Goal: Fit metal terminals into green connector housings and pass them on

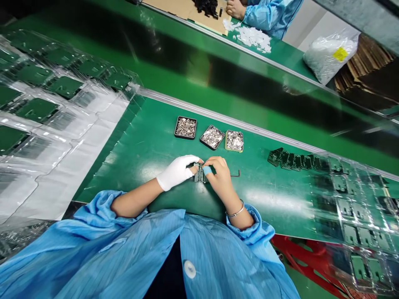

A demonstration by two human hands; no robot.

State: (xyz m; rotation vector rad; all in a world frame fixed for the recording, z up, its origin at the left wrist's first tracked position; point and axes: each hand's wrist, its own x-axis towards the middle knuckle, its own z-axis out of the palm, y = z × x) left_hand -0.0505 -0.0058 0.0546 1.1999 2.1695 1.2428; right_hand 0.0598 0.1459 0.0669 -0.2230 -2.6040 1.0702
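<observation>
My left hand (177, 171), in a white fingerless glove, grips the left side of a small grey-green metal part (200, 176) with bright bars, close to the table's front edge. From the other side my right hand (220, 176), with blue tape round its thumb, meets it at the part's top edge. Its thumb and forefinger are pinched together there; anything between them is too small to name. An L-shaped hex key (238, 173) lies just to the right of this hand.
Beyond my hands stand three trays of small metal pieces: a left tray (175, 129), a middle tray (203, 141) and a right tray (226, 143). Dark green parts (294, 161) and clear blister trays (349, 199) lie right, more trays (40, 83) left. A co-worker's hand (236, 9) rests across.
</observation>
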